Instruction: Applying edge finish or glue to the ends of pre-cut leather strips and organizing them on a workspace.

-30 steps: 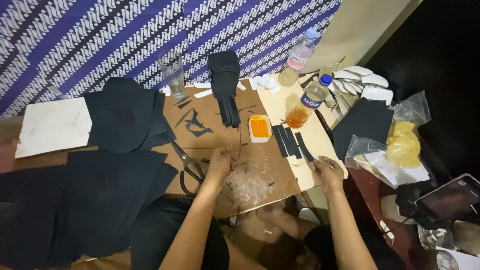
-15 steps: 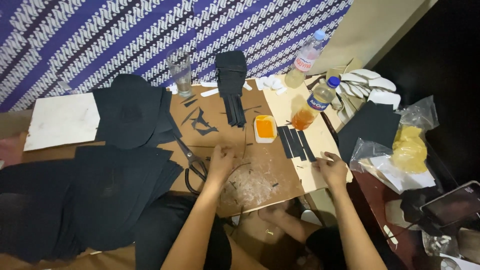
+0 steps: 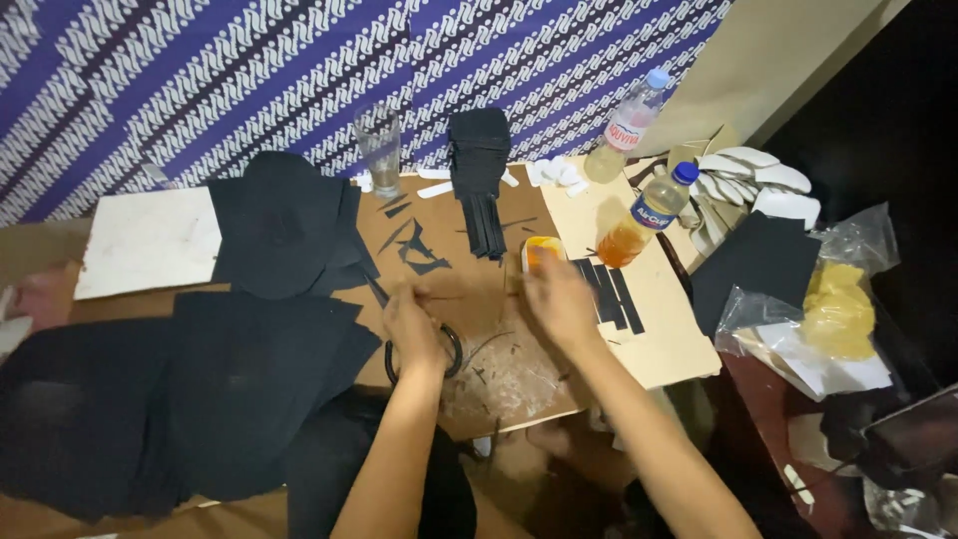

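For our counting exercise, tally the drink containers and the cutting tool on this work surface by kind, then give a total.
Plastic bottles: 2, a clear one at the back and one with orange liquid nearer.
Drinking glasses: 1, an empty glass.
Scissors: 1, a black-handled pair under the left hand.
Total: 4

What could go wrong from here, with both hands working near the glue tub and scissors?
1. The right hand is blurred right beside the small orange tub; a knock might tip it onto the black strips.
2. The left hand lies over the scissors, whose blades are partly hidden, so a nick seems possible.
3. The bottle of orange liquid stands close behind the right hand and could be toppled.
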